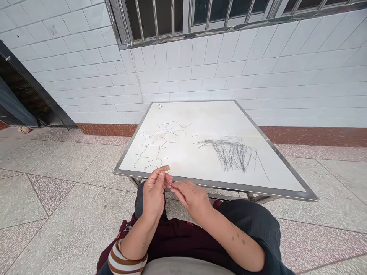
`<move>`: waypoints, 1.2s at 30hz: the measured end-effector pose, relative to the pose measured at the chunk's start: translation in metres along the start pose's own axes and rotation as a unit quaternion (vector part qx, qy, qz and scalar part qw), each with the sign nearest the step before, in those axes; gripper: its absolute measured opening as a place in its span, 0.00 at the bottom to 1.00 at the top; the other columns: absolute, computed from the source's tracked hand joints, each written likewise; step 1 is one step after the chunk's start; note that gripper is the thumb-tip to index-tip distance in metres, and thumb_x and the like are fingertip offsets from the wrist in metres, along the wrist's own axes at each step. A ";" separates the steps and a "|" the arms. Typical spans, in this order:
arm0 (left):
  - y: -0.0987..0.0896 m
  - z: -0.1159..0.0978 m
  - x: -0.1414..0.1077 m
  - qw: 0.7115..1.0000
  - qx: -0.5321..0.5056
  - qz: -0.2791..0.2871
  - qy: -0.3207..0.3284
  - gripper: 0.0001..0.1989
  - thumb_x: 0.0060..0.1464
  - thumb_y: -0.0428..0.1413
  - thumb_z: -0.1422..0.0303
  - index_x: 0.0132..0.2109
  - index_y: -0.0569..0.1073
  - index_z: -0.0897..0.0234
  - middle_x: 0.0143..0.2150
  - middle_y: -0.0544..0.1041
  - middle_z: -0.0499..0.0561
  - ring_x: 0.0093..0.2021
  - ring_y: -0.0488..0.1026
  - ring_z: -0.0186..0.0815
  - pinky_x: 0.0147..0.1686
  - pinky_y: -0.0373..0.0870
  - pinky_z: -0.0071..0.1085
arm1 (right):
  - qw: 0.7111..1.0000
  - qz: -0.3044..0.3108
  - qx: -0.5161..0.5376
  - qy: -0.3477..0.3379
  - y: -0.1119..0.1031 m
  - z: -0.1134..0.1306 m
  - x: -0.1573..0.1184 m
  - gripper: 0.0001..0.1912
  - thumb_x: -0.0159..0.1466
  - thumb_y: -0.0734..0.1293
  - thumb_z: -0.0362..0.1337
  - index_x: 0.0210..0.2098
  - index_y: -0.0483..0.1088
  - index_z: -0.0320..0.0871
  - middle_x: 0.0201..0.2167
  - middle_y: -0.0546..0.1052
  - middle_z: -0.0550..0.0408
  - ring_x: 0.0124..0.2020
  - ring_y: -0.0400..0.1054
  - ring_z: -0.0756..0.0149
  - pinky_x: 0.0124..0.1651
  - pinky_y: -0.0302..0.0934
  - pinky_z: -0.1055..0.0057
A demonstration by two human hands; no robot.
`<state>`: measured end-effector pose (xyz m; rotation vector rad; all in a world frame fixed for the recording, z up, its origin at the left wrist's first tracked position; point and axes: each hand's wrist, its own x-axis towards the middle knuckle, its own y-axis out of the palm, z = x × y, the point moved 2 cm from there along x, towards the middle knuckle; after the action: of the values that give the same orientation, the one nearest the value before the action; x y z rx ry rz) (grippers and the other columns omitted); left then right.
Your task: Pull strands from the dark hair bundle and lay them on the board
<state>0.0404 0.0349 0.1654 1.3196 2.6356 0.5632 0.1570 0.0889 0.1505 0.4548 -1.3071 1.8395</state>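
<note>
The left hand (pixel 153 193) is closed, thumb against forefinger, with a small tan piece (pixel 166 168) pinched so that its end juts out above the fingertips, over the near edge of the bench (pixel 200 114). The right hand (pixel 195 199) lies just beside it, thumb and forefinger drawn together and meeting the left fingers; whether it grips anything, such as a thin strand, I cannot tell.

Just beyond the left hand, loose dark strands (pixel 160 147) lie spread and curling over the bench. Farther out and to the right of the right hand is a dense, tangled bundle (pixel 233 152) of similar strands. A small white-and-red item (pixel 159 106) sits well beyond the left hand, near the far corner.

The step in hand looks like fine fingertip work, done where the two hands meet. The next move seems to call for a steady left pinch and a light, exact touch from the right.

No brand, label or writing can be read; any print on the white-and-red item is too small to make out.
</note>
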 end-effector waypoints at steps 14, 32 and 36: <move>-0.004 0.004 0.004 0.996 0.065 0.050 -0.037 0.16 0.56 0.54 0.61 0.47 0.74 0.66 0.27 0.70 0.48 0.26 0.62 0.29 0.27 0.60 0.26 | 0.987 0.100 -0.030 -0.119 -0.012 -0.009 0.007 0.11 0.68 0.57 0.32 0.33 0.68 0.43 0.24 0.70 0.57 0.26 0.60 0.70 0.27 0.54 0.71; 0.001 0.013 0.000 0.991 0.061 0.096 -0.074 0.18 0.55 0.54 0.61 0.49 0.74 0.66 0.27 0.70 0.48 0.26 0.64 0.29 0.27 0.62 0.26 | 0.969 0.197 0.002 -0.151 -0.040 -0.018 0.015 0.14 0.69 0.53 0.30 0.37 0.68 0.44 0.28 0.71 0.57 0.30 0.61 0.69 0.32 0.58 0.69; 0.002 0.011 -0.001 0.992 0.077 0.082 -0.060 0.18 0.55 0.54 0.60 0.49 0.75 0.66 0.26 0.69 0.48 0.26 0.63 0.29 0.26 0.61 0.26 | 0.972 0.181 0.015 -0.149 -0.041 -0.015 0.016 0.12 0.69 0.54 0.30 0.39 0.69 0.44 0.30 0.72 0.57 0.33 0.63 0.70 0.34 0.60 0.70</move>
<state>0.0458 0.0384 0.1559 1.5716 2.5330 0.2935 0.1817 0.1143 0.1800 0.5537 -1.6528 2.1531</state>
